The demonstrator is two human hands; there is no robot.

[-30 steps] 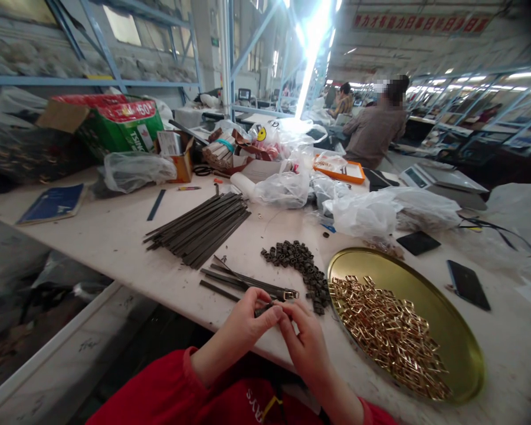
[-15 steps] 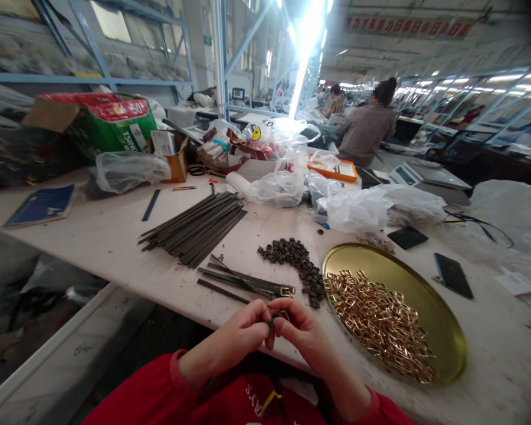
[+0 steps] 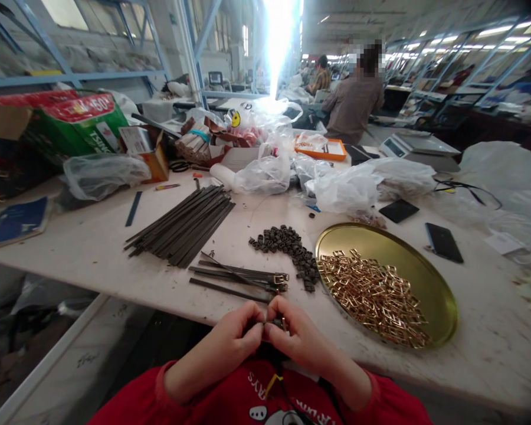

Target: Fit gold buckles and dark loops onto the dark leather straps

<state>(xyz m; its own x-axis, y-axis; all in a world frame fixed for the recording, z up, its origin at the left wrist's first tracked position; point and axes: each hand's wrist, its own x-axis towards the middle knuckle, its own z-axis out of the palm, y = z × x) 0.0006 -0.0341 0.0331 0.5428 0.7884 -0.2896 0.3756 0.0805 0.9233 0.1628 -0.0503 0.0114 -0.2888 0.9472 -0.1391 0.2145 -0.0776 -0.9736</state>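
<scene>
My left hand [image 3: 243, 327] and my right hand [image 3: 289, 330] meet at the table's front edge, fingertips pinched together. Between them is a dark strap, mostly hidden by the fingers. A small gold buckle [image 3: 284, 324] shows at my right fingers. Just beyond the hands lie several dark straps [image 3: 234, 275], a few with gold buckles at their right ends. A pile of small dark loops [image 3: 287, 245] sits past them. To the right, a round gold tray [image 3: 440, 313] holds a heap of gold buckles [image 3: 376, 295]. A larger bundle of dark straps [image 3: 181, 224] lies to the left.
Plastic bags [image 3: 349, 186] line the back of the table [image 3: 97, 254]. A phone [image 3: 443, 242], a black square [image 3: 399, 211] and a scale [image 3: 418, 147] are at right. A blue booklet [image 3: 15, 221] and a green-red carton [image 3: 79, 124] stand left. A person [image 3: 354, 103] sits beyond.
The camera view has shifted, so the table things appear further left and higher. Both hands stay together at the strap, with the fingers slightly rearranged and the buckle at the right fingers.
</scene>
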